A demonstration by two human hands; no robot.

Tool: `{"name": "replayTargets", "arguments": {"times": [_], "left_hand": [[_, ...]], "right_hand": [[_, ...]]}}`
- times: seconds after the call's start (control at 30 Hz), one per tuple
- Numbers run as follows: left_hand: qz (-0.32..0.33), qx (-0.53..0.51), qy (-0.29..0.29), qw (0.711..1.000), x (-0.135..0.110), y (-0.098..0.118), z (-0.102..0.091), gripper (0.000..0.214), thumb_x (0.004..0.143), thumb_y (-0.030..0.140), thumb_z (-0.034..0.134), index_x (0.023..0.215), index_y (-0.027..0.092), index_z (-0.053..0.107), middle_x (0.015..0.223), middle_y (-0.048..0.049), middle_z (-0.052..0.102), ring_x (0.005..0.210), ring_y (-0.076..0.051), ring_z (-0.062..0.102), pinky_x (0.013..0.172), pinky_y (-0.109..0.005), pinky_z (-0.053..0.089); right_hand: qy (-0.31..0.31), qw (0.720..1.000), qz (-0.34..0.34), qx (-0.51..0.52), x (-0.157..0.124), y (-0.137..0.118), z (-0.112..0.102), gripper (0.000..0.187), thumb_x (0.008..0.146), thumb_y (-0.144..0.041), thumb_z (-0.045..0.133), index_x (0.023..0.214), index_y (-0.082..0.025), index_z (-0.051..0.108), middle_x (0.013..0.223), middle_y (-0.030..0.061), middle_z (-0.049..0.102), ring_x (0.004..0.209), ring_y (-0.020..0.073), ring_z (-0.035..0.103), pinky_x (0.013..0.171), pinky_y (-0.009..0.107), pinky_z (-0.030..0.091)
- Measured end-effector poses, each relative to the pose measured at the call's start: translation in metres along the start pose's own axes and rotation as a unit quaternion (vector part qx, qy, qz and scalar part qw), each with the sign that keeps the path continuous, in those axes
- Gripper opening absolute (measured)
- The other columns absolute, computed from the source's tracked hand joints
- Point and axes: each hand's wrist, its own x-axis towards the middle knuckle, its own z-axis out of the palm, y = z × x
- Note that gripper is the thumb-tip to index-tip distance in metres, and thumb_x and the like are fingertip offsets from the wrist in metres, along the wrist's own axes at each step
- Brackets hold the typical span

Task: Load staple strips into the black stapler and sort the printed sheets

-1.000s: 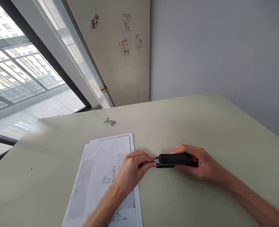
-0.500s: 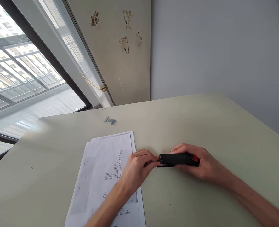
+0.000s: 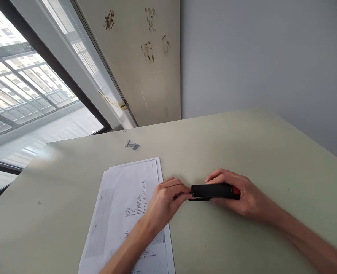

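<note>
A black stapler [image 3: 212,191] with a red rear end lies on the pale green table [image 3: 256,148]. My right hand [image 3: 242,196] is wrapped round its rear half. My left hand [image 3: 167,201] is curled, with its fingertips pinched against the stapler's front end. A stack of printed white paper [image 3: 125,213] lies under my left wrist and forearm.
Strips of loose staples [image 3: 131,145] lie on the table behind the paper. A large window fills the left side. A stained beige panel and a grey wall stand behind the table.
The metal front of the stapler showed a second ago; my left fingers now cover it. Both hands and the stapler have barely moved.
</note>
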Motion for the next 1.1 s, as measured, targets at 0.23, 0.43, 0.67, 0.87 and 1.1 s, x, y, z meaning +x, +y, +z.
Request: {"name": "replayTargets", "arguments": {"times": [0.23, 0.43, 0.67, 0.87, 1.1], "left_hand": [[-0.002, 0.011, 0.007, 1.0, 0.001, -0.001, 0.002, 0.016, 0.1, 0.016, 0.069, 0.086, 0.019, 0.076, 0.084, -0.0001, 0.073, 0.076, -0.014, 0.061, 0.068, -0.025, 0.049], [0.006, 0.03, -0.002, 1.0, 0.003, 0.001, 0.002, 0.013, 0.099, 0.017, 0.07, 0.088, 0.02, 0.076, 0.084, 0.0003, 0.074, 0.076, -0.015, 0.063, 0.071, -0.026, 0.052], [0.027, 0.112, -0.004, 0.993, -0.006, 0.006, -0.006, 0.016, 0.101, 0.034, 0.069, 0.111, 0.023, 0.076, 0.099, -0.0036, 0.077, 0.094, -0.021, 0.066, 0.086, -0.036, 0.059], [-0.033, 0.271, 0.025, 0.962, -0.039, 0.006, -0.02, 0.061, 0.106, 0.046, 0.058, 0.16, 0.024, 0.037, 0.162, -0.015, 0.048, 0.155, -0.035, 0.038, 0.118, -0.059, 0.046], [-0.078, 0.38, -0.001, 0.922, -0.079, -0.015, -0.029, 0.085, 0.11, 0.051, 0.046, 0.172, 0.025, -0.006, 0.177, -0.0146, 0.02, 0.163, -0.039, 0.014, 0.127, -0.068, 0.03]], "right_hand": [[0.003, 1.0, 0.002, -0.006, -0.002, 0.001, 0.0, 0.011, 0.095, -0.033, 0.075, 0.105, -0.031, 0.071, 0.115, 0.0026, 0.069, 0.096, 0.0206, 0.068, 0.079, 0.032, 0.052], [0.003, 1.0, 0.012, 0.0, -0.001, 0.004, -0.001, 0.012, 0.095, -0.035, 0.076, 0.104, -0.03, 0.07, 0.115, 0.0025, 0.07, 0.097, 0.0216, 0.067, 0.08, 0.033, 0.051], [0.007, 1.0, 0.019, -0.006, -0.001, 0.001, -0.001, 0.013, 0.095, -0.039, 0.077, 0.103, -0.03, 0.07, 0.115, 0.0015, 0.071, 0.098, 0.0217, 0.068, 0.085, 0.034, 0.051], [0.001, 1.0, 0.015, -0.006, -0.003, 0.003, 0.001, 0.014, 0.096, -0.04, 0.075, 0.107, -0.033, 0.069, 0.121, 0.0016, 0.07, 0.103, 0.0223, 0.068, 0.087, 0.035, 0.051], [0.01, 0.999, 0.034, -0.005, -0.004, 0.0, 0.003, 0.016, 0.095, -0.043, 0.076, 0.106, -0.033, 0.071, 0.121, 0.0028, 0.071, 0.101, 0.0241, 0.068, 0.084, 0.036, 0.053]]}}
